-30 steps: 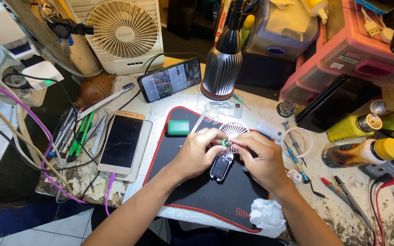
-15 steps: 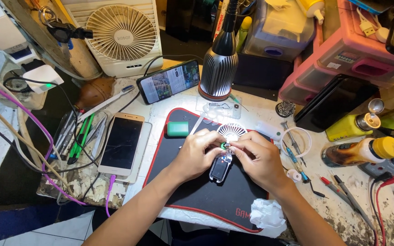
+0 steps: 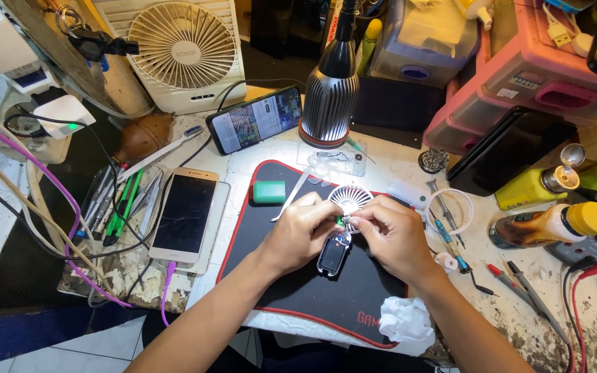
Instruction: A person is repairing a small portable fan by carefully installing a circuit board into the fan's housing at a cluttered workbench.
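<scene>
Item: my left hand (image 3: 300,231). It is curled nearly closed, thumb and forefinger pinching a tiny green part (image 3: 340,221) at its left side, so the piece stays steady right under the light.

Item: my right hand (image 3: 392,233). It is likewise curled in, fingertips meeting the same green part from the right; whether they grip it or only press on it I cannot tell, since it is too small to see.

Item: small dark oval device (image 3: 334,253). It lies on the black mat (image 3: 291,290), just below both hands, close enough that the part is worked directly above it.

Item: lamp (image 3: 329,90). Its ribbed metal head points down at the upper edge of the mat, throwing the bright patch where my fingers meet.

Item: round white ribbed disc (image 3: 351,199). It sits on the mat just behind my fingertips.

Item: green block (image 3: 269,191). It is parked on the mat's upper left, apart from the work.

Item: gold phone (image 3: 184,214). It lies face up on the counter (image 3: 519,311), left of the mat, screen dark.

Item: second phone (image 3: 255,128). It is propped at an angle with its screen lit, facing me, beside the lamp base.

Item: crumpled white tissue (image 3: 407,324). It rests at the mat's near right corner, within reach of my right wrist.
</scene>
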